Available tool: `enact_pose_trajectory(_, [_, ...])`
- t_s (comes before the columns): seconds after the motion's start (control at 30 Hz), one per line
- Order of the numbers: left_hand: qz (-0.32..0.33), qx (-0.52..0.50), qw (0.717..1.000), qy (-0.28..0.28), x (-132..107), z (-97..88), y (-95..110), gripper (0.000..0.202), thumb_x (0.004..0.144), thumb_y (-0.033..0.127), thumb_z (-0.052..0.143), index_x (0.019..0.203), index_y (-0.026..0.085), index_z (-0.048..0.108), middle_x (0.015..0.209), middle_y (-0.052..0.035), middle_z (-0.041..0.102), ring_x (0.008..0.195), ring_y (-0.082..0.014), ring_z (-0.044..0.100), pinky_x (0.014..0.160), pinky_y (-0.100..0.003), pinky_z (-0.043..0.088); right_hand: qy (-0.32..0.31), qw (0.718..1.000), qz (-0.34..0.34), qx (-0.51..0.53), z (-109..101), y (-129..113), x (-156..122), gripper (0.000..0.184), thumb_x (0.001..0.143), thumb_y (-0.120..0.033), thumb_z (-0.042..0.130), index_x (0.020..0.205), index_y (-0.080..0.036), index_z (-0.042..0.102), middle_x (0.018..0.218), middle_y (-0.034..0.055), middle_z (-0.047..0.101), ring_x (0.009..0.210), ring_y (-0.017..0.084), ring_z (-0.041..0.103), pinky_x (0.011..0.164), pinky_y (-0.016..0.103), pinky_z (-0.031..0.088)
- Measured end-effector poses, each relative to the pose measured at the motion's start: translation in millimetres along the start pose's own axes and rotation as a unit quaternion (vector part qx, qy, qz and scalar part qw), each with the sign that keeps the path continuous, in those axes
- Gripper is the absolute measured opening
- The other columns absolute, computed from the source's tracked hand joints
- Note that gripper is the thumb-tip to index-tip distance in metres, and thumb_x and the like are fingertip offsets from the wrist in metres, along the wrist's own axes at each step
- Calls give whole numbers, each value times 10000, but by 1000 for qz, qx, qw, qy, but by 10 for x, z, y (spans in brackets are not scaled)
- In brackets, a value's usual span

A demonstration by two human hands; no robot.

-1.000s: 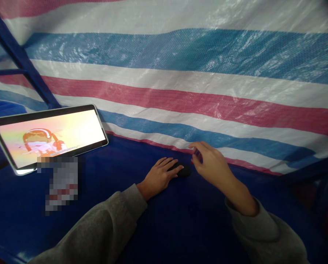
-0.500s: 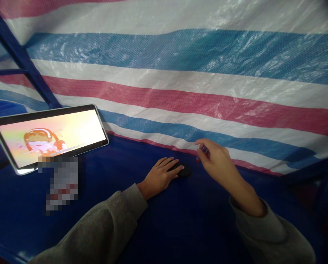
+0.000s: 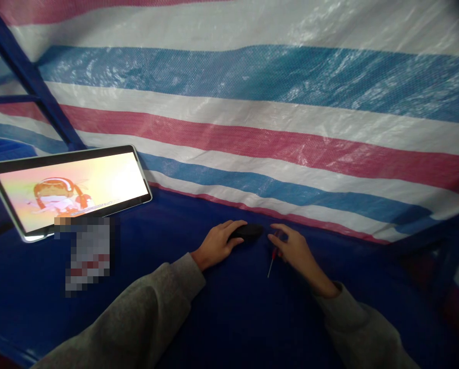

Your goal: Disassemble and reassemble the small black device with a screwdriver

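My left hand (image 3: 218,245) grips the near end of a black computer mouse (image 3: 250,231), thumb on one side and fingers on the other. The mouse lies low at the blue tabletop. To its right, my right hand (image 3: 293,247) is closed around a small screwdriver (image 3: 274,253) with a red handle. Its thin metal shaft points down and toward me, the tip a little above or touching the table; I cannot tell which. Part of the handle is hidden by my fingers. A short gap separates the right fingertips from the mouse.
A tablet (image 3: 71,192) showing a cartoon leans at the left. In front of it lies a blurred-out pale item (image 3: 91,253). A striped plastic sheet (image 3: 229,128) hangs behind the blue table (image 3: 233,318), beside a blue metal frame post (image 3: 25,77).
My right hand has come down toward the table, and the screwdriver's shaft now shows, pointing downward. My left hand has shifted from lying over the mouse to gripping its end.
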State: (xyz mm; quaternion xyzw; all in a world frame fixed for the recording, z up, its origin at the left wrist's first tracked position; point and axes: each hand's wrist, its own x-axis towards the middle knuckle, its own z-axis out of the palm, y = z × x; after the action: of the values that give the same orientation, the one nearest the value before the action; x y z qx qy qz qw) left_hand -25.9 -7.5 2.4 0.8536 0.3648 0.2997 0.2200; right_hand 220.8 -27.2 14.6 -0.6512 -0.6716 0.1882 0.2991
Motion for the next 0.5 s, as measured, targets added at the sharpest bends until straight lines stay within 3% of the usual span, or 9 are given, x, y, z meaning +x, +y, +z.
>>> enact_pose_trajectory(0.17, [-35, 18, 999, -10, 52, -35, 2, 270, 966, 400, 454, 1177, 274, 566, 1118, 0, 640, 1021, -198, 559, 925, -376, 399, 61, 998, -29, 3, 128, 6, -48, 266, 771, -356, 603, 933, -166, 695, 992, 111, 680, 717, 193, 651, 676, 343, 525])
enact_pose_trajectory(0.37, [-36, 117, 992, 4, 76, 21, 18, 306, 1006, 351, 346, 1157, 286, 605, 1042, -20, 599, 989, -195, 515, 876, -370, 396, 84, 995, -58, 0, 183, -48, -103, 227, 841, -329, 561, 939, -169, 688, 1025, 111, 653, 686, 179, 626, 723, 385, 529])
enact_pose_trajectory(0.5, [-46, 96, 994, 28, 32, 5, 27, 311, 1013, 337, 330, 1212, 279, 561, 1126, -27, 575, 1036, -185, 527, 906, -368, 401, 95, 988, -117, -17, 238, -93, -171, 305, 873, -377, 553, 1086, -195, 673, 1178, 127, 594, 1032, 253, 597, 928, 457, 478])
